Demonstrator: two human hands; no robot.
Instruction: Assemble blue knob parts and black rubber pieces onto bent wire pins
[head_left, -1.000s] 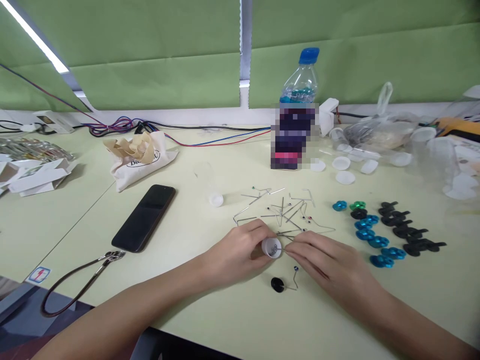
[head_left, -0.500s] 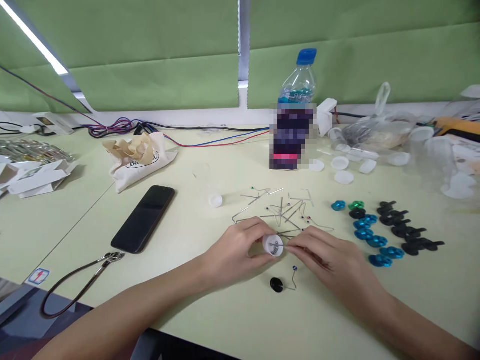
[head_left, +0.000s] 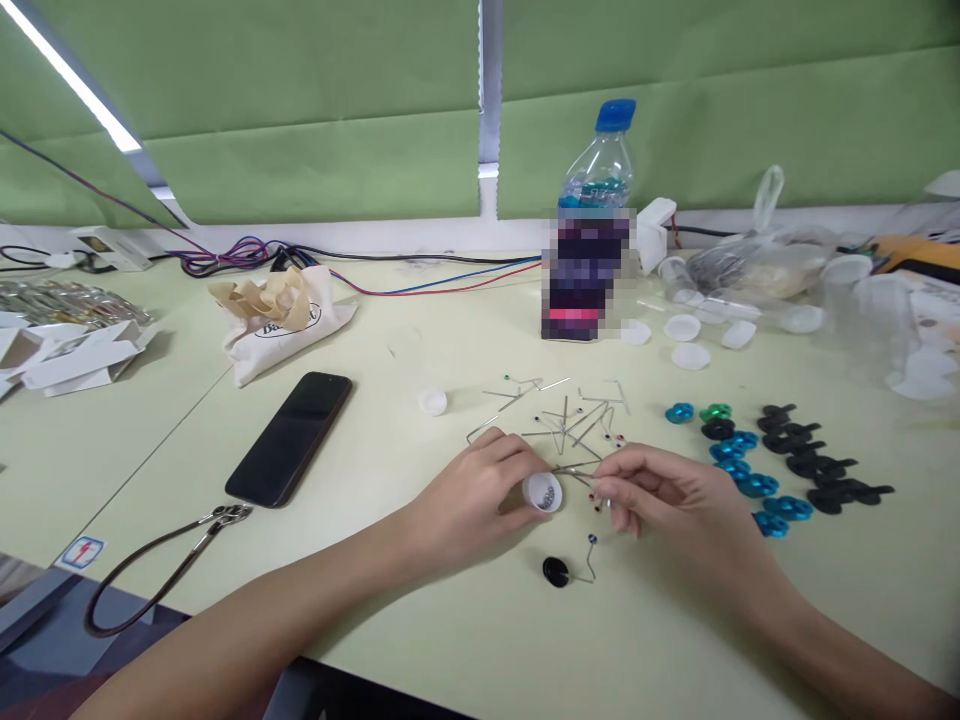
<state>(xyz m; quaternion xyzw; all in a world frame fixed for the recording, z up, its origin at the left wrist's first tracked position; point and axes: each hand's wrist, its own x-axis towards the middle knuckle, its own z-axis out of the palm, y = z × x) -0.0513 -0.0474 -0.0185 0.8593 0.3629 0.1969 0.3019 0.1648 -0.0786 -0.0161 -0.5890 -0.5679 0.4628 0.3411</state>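
Above the lower-centre bench (head_left: 420, 640), a seemingly light cup (head_left: 533, 493), best held mid-wall, is gripped by the curled left hand (head_left: 480, 490); wire (head_left: 581, 474) seems pinched by the right hand (head_left: 664, 490).

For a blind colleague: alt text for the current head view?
A left hand holds a white container of tiny pieces; the right hand appears to pinch a thin rod beside it. Bent wires, blue parts, black parts and a phone lie on the table.

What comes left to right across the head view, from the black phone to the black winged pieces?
Black phone, left hand, small white container, right hand, black winged pieces.
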